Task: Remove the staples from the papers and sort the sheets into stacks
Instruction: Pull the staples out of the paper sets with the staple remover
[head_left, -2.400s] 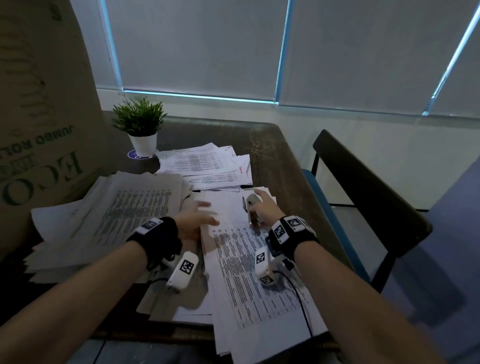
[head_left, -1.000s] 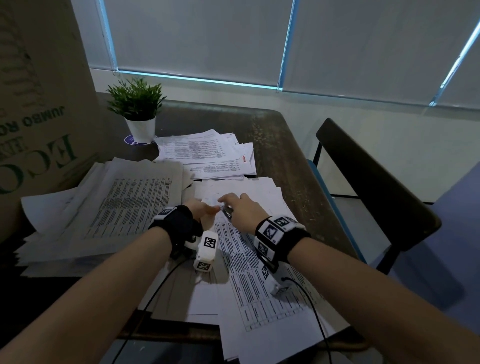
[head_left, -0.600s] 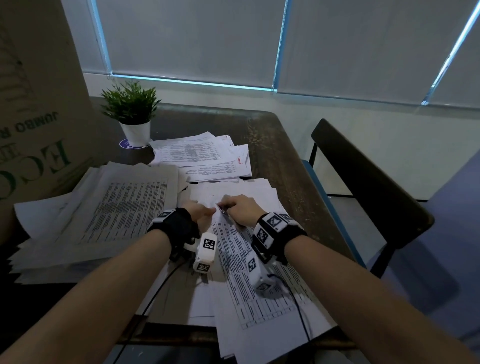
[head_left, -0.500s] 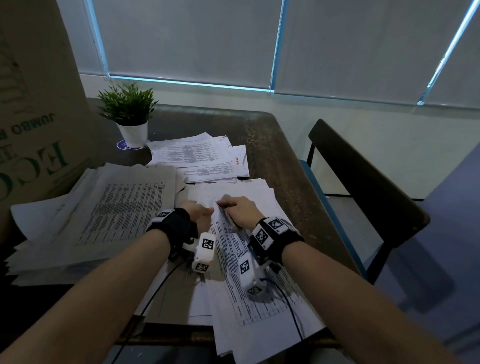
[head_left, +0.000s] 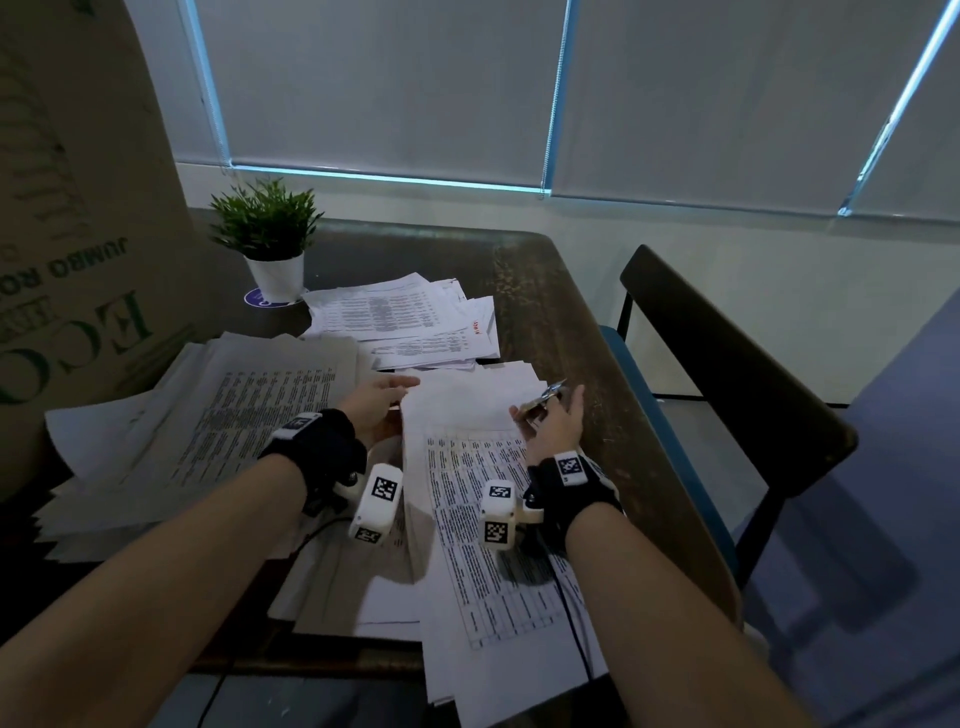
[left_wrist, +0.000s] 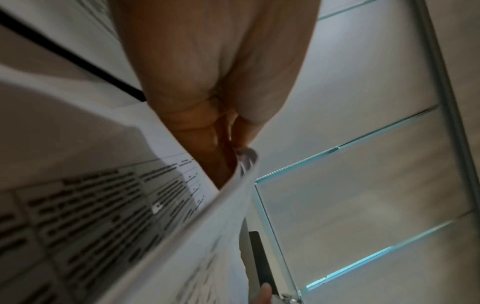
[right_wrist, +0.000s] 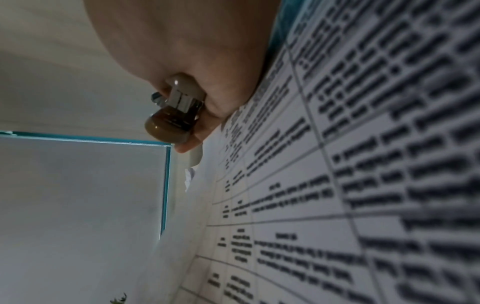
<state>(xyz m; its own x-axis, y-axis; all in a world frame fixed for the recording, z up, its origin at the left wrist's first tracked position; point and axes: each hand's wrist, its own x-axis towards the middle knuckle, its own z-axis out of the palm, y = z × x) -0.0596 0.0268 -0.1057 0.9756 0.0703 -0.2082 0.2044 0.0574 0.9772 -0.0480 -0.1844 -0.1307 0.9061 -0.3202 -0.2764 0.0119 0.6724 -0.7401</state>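
Note:
A printed top sheet (head_left: 467, 415) lies on the stapled papers (head_left: 498, 545) in the middle of the table. My left hand (head_left: 387, 405) pinches this sheet's left edge and lifts it; in the left wrist view the paper (left_wrist: 166, 207) curls up between thumb and fingers (left_wrist: 221, 152). My right hand (head_left: 550, 423) rests at the sheet's right edge. It grips a metal staple remover (head_left: 546, 399), which shows brown and shiny (right_wrist: 176, 115) in the right wrist view. No staple is visible.
A large stack of sheets (head_left: 234, 415) lies left of my hands and a smaller stack (head_left: 400, 317) farther back. A potted plant (head_left: 270, 234) and a cardboard box (head_left: 78, 208) stand at the left. A dark chair (head_left: 727, 364) stands off the table's right edge (head_left: 587, 322).
Both hands were together at the papers' top corner with the staple remover on it. Now my right hand has drawn away to the right with the tool, and my left lifts the sheet's edge.

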